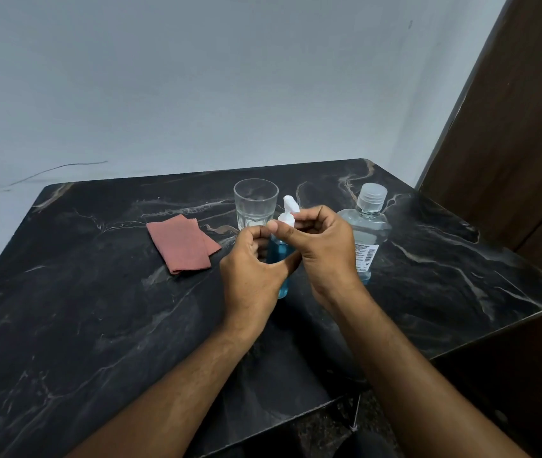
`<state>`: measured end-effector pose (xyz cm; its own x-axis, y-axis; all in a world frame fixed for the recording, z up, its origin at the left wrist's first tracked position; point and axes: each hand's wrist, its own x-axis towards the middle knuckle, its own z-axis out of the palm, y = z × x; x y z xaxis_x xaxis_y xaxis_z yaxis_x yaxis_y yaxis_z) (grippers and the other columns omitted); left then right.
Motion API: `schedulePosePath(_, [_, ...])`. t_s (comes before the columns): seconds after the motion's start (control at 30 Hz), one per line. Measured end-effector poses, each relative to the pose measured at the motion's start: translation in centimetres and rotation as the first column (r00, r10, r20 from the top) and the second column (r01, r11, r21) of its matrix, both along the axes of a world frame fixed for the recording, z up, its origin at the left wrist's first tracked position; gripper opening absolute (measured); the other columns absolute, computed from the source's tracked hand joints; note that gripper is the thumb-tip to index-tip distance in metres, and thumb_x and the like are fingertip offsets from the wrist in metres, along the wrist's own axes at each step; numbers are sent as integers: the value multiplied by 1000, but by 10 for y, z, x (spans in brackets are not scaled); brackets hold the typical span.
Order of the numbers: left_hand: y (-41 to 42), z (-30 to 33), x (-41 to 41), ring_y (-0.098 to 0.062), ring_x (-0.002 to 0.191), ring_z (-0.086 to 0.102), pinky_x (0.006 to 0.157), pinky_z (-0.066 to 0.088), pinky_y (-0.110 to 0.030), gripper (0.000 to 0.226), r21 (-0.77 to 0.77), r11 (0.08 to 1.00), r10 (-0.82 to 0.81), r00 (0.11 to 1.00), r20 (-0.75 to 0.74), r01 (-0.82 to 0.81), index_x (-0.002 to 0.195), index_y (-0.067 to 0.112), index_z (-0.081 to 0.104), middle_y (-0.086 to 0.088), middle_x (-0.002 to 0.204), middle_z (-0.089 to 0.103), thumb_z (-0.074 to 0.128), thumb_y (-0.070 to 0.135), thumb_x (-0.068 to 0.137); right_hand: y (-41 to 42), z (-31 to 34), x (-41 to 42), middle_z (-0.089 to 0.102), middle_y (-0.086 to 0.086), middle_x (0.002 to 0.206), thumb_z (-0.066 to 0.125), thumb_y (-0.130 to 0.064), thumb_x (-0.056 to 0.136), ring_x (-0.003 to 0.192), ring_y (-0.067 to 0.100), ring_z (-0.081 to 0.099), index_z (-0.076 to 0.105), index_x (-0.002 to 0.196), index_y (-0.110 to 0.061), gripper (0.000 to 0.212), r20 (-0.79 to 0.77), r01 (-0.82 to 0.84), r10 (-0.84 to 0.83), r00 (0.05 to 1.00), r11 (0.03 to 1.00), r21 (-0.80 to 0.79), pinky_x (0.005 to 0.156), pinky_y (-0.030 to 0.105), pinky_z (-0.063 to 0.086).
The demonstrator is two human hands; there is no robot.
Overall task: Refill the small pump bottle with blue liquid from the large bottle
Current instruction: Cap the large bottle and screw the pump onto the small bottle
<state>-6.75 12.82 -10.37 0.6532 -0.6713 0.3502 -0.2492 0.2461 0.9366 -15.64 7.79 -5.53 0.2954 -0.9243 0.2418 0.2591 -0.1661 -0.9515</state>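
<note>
The small pump bottle [280, 256] stands upright on the black marble table [97, 309], blue liquid showing inside it. My left hand [253, 269] grips its body from the left. My right hand [320, 247] pinches the white pump head [288, 209] at its collar. The large bottle [367, 226] stands just behind my right hand, upright, with a clear ribbed cap on and a white label; my right hand hides its lower left part.
An empty clear glass [255, 203] stands right behind the pump bottle. A folded reddish cloth [182, 244] lies to the left of my hands. The table's right edge runs close to a dark wooden door [510, 127].
</note>
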Motion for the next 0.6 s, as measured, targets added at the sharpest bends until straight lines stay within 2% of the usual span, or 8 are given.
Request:
schedulePosePath(0.07, [-1, -2, 2, 3, 87, 72, 76, 61, -23, 50, 4, 1000, 10, 1000, 7, -10, 96, 44, 59, 13, 94, 75, 94, 35, 60, 0, 2, 0, 70, -4, 73, 85, 2, 72, 71, 8, 71, 68, 100, -4, 33, -13, -38, 38, 999, 999, 2, 65, 19, 56])
schedulePosePath(0.13, [-1, -2, 3, 3, 89, 72, 77, 61, -25, 50, 13, 1000, 7, 1000, 6, -7, 96, 44, 60, 12, 95, 75, 94, 34, 61, 0, 4, -1, 73, 5, 85, 81, 3, 76, 77, 9, 72, 70, 112, -4, 38, -42, -88, 88, 995, 996, -5, 70, 21, 58])
schedulePosePath(0.23, [-2, -1, 2, 2, 89, 73, 77, 61, -26, 50, 17, 1000, -6, 1000, -11, 6, 96, 42, 61, 11, 96, 76, 94, 33, 61, 0, 5, -4, 74, 18, 107, 81, -1, 78, 90, 17, 74, 75, 107, -1, 29, -77, -95, 92, 993, 995, -36, 83, 31, 60])
schedulePosePath(0.4, [0, 3, 1, -1, 85, 74, 76, 62, -26, 50, 21, 999, -44, 998, -39, 45, 99, 34, 64, 9, 93, 77, 93, 37, 59, -6, 1, -13, 70, 21, 117, 71, -4, 89, 111, 32, 69, 75, 108, 1, 20, -77, -115, 113, 991, 993, -24, 100, 48, 54])
schedulePosePath(0.47, [1, 2, 1, -2, 86, 74, 78, 63, -29, 50, 30, 998, -51, 998, -36, 52, 102, 31, 64, 7, 94, 77, 94, 32, 62, -7, 0, -14, 73, 19, 112, 69, -3, 91, 108, 30, 71, 74, 111, 1, 21, -93, -125, 120, 988, 991, -42, 98, 45, 55])
schedulePosePath(0.6, [0, 1, 2, -1, 86, 74, 79, 63, -32, 49, 40, 999, -24, 999, -31, 25, 99, 33, 63, 7, 94, 77, 95, 32, 62, -5, 0, -11, 79, 8, 98, 75, -6, 84, 95, 19, 75, 75, 109, -3, 24, -104, -95, 90, 991, 994, -49, 84, 29, 59])
